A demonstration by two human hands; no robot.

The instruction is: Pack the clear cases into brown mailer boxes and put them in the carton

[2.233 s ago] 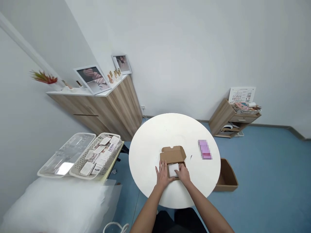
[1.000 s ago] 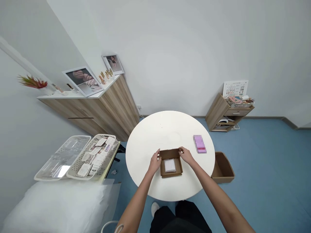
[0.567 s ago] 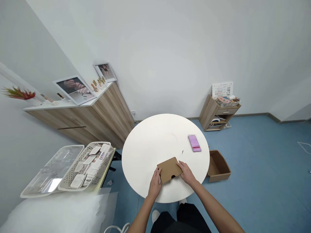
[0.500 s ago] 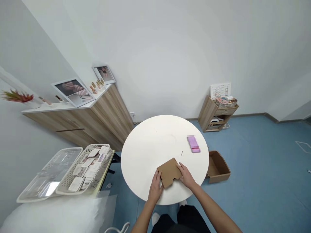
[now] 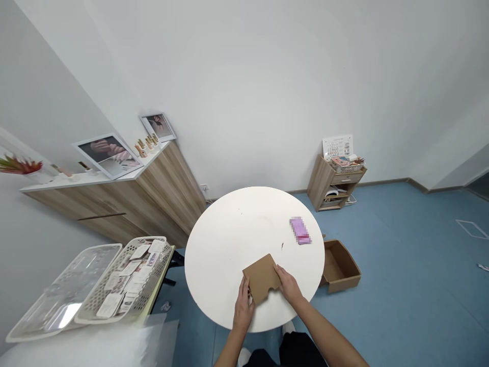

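A closed kraft cardboard box point(image 5: 261, 278) sits between my hands at the near edge of the round white table point(image 5: 229, 229). A notch shows in its front edge. My left hand point(image 5: 243, 305) grips its left side, and my right hand point(image 5: 288, 284) holds its right corner. The white packet seen earlier is hidden inside. Beyond my right hand lies a flat pink package point(image 5: 300, 231), pixelated and unreadable, with a tiny dark speck point(image 5: 282, 246) near it.
An open brown cardboard tray point(image 5: 339, 266) stands on the blue floor right of the table. To the left are a clear plastic lid point(image 5: 64, 293) and a white basket of cards point(image 5: 130, 280). A wooden cabinet point(image 5: 153, 188) and small shelf unit point(image 5: 332, 183) stand against the walls.
The box lid has gone from open to shut, covering the white packet. Both hands have moved from inside the box to its sides, and the box has rotated slightly. The view has drifted.
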